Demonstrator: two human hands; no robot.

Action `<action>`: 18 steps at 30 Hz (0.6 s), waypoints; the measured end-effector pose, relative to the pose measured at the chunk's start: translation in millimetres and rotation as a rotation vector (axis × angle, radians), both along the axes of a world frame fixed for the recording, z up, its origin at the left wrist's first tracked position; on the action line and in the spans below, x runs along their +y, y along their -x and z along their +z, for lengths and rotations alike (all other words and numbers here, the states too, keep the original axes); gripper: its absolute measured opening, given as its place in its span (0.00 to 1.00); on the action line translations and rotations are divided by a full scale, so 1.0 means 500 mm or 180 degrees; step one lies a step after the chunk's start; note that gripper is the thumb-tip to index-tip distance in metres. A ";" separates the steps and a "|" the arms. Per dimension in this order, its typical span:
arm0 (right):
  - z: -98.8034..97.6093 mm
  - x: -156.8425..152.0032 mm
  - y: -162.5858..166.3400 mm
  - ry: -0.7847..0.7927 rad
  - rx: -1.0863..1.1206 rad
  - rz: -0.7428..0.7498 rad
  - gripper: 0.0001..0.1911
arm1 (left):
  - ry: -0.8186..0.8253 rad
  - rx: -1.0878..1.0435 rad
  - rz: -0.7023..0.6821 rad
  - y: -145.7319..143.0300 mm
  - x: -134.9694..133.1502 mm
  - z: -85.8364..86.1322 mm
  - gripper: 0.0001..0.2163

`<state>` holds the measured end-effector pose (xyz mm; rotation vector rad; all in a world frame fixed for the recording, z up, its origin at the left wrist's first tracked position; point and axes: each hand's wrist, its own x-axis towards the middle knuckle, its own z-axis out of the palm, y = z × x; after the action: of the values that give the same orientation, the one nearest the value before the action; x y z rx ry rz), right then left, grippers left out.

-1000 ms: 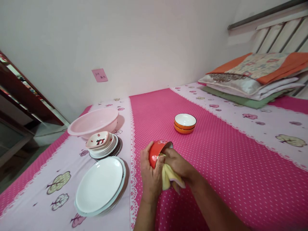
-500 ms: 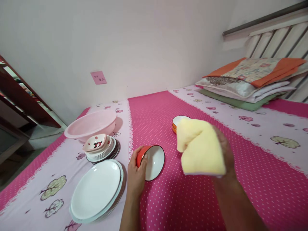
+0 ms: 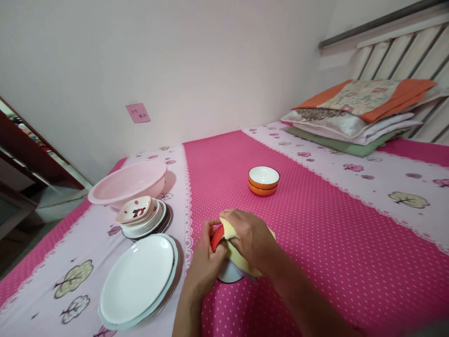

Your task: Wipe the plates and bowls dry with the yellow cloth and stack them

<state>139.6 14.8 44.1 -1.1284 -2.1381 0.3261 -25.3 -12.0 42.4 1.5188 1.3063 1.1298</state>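
My left hand (image 3: 206, 255) grips the rim of a red bowl (image 3: 217, 238), which is tilted so its white inside faces right. Most of the bowl is hidden behind my hands and a yellow cloth (image 3: 238, 256). My right hand (image 3: 250, 238) is closed on the cloth and presses it over the bowl's rim and inside. Beyond my hands, two stacked orange bowls (image 3: 264, 181) with white insides stand on the pink dotted cover.
At left are a stack of large white plates (image 3: 138, 281), a pile of small dishes (image 3: 135, 210) and a pink basin (image 3: 129, 182). Folded cushions (image 3: 361, 117) lie at the back right by a white slatted headboard (image 3: 403, 56). A pink note (image 3: 138, 113) is on the wall.
My right hand has moved left with the yellow cloth and brought it onto the red bowl. The orange bowls are now uncovered in view. My left hand still holds the bowl.
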 end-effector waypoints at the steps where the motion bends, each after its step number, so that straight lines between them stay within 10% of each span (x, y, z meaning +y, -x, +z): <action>1: 0.001 0.002 -0.003 0.0109 0.0025 -0.0078 0.27 | 0.0037 0.0014 0.0065 -0.004 -0.001 -0.002 0.18; 10: -0.006 0.022 -0.009 0.0977 0.1291 -0.0261 0.22 | -0.0298 0.0148 0.0385 -0.007 0.003 -0.015 0.30; 18: -0.052 0.040 0.039 0.2588 0.3928 0.0276 0.29 | -0.1144 -0.0714 0.0856 -0.008 0.006 -0.034 0.28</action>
<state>120.2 34.7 18.2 -0.8163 -0.9111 1.5507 -21.4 -8.9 25.5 1.4374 1.2223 1.7310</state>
